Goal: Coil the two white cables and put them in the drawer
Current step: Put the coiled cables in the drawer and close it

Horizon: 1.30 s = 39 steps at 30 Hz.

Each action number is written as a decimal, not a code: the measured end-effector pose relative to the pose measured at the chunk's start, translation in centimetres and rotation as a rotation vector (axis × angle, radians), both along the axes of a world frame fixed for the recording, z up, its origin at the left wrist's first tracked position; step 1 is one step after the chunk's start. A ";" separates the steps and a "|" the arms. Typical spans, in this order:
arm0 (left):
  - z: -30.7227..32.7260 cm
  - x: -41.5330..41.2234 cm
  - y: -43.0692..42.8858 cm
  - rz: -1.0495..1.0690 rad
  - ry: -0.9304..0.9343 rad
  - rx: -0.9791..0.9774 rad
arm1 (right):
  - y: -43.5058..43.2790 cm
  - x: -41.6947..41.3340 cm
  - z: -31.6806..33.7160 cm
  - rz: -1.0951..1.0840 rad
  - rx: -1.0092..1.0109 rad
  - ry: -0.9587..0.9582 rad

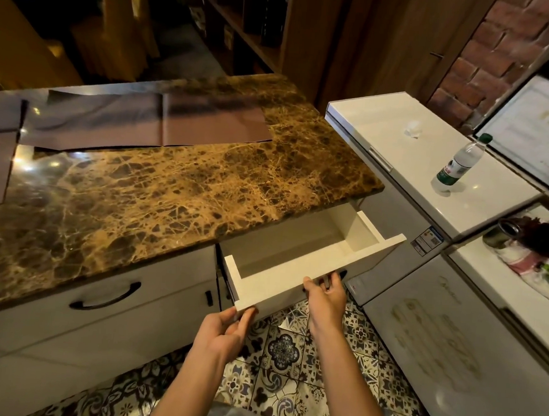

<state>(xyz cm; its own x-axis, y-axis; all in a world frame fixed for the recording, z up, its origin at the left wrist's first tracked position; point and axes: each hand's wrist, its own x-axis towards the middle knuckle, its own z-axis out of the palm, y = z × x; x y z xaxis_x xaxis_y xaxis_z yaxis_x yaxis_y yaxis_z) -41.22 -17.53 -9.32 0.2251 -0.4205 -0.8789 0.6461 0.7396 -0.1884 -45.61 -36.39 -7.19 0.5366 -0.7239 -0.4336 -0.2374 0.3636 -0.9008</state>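
Observation:
A white drawer (314,268) stands pulled out from under the brown marble counter (158,194). Its visible inside is bare. My left hand (227,327) grips the lower left corner of the drawer front. My right hand (325,294) holds the drawer front near its dark handle, thumb on the face and fingers curled under. No white cables show anywhere in view.
Dark brown mats (150,120) lie at the back of the counter. To the right stand white chest freezers (399,144) with a plastic water bottle (459,164) and a small crumpled white thing (413,129). A closed drawer with a black handle (104,297) sits on the left. Patterned tiles (283,362) cover the floor.

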 end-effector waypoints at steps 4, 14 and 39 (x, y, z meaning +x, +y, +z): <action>-0.1 0.8 0.1 -0.010 -0.005 0.002 | 0.0 0.7 -0.3 -0.017 0.012 -0.001; -0.4 2.8 0.1 -0.006 0.004 0.003 | 0.1 2.9 -0.5 -0.030 0.015 0.005; -0.5 7.5 0.8 0.122 0.084 -0.092 | -0.3 7.6 -0.5 -0.049 0.068 -0.004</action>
<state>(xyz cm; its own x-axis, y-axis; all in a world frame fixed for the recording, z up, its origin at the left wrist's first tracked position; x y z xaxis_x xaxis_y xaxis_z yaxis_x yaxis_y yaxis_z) -33.75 -16.69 -9.82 0.2066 -0.4739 -0.8560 0.5318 0.7888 -0.3083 -38.02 -36.71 -7.65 0.5025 -0.7187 -0.4806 -0.2144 0.4349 -0.8746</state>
